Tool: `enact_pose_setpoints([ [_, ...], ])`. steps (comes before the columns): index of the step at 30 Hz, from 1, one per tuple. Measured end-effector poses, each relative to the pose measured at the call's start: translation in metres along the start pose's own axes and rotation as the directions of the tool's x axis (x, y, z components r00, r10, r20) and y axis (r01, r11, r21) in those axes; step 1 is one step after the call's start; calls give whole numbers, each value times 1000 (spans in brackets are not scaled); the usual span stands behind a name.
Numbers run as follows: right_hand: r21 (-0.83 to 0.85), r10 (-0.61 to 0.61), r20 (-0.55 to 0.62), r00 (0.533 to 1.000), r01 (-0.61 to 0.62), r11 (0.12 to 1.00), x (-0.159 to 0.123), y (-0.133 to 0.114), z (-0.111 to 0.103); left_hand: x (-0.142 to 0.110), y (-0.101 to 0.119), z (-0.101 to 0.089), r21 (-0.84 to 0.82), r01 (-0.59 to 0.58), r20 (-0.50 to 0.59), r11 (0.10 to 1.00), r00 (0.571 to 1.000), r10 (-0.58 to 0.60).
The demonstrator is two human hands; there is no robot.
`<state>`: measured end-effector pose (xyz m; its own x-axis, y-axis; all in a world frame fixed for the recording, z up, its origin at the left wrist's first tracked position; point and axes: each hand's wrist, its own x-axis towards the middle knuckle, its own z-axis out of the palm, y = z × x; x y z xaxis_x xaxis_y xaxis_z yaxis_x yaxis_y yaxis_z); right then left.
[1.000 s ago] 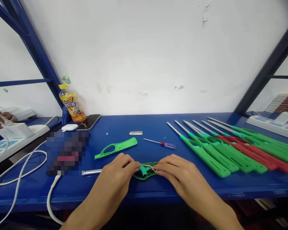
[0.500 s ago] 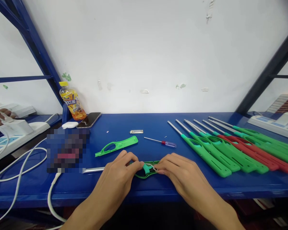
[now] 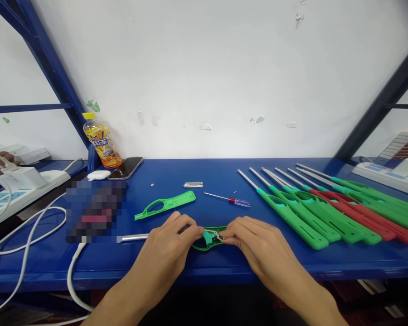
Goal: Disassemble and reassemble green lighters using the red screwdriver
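The open green plastic lighter shell (image 3: 209, 248) is held by the left hand (image 3: 170, 244) near the front edge of the blue counter (image 3: 217, 272). Its thin white wire (image 3: 219, 235) is pinched by the right hand (image 3: 258, 242). If tugged too hard, the wire could be pulled loose. The shell's long side runs from left to right, with its silver metal tube (image 3: 134, 237) pointed left.

Both forearms reach in from the lower edge and slant inward, wrists fairly straight and backs of the hands up. The left hand (image 3: 170, 240) points right, its thumb and index finger drawn together, the others curled. The right hand (image 3: 258, 237) points left, its fingers (image 3: 231, 232) bent and pinched at the tips. The fingertips face each other, near but apart.
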<state>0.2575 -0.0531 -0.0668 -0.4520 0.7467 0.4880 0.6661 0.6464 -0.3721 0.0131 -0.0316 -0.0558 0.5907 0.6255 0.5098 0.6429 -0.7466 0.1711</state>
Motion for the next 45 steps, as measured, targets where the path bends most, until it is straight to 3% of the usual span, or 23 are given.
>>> enact_pose_setpoints([
  [14,13,-6,19,1000,6,1000,4,0,-1,-1,-1,3,-17,32,-35,999,999,-33],
  [33,27,-26,-73,997,28,999,6,-4,-2,0,1,3,12,13,-46,1000,999,-13],
  [45,88,-24,0,1000,24,996,5,-4,-5,-2,2,3,21,-10,-58,1000,998,11],
])
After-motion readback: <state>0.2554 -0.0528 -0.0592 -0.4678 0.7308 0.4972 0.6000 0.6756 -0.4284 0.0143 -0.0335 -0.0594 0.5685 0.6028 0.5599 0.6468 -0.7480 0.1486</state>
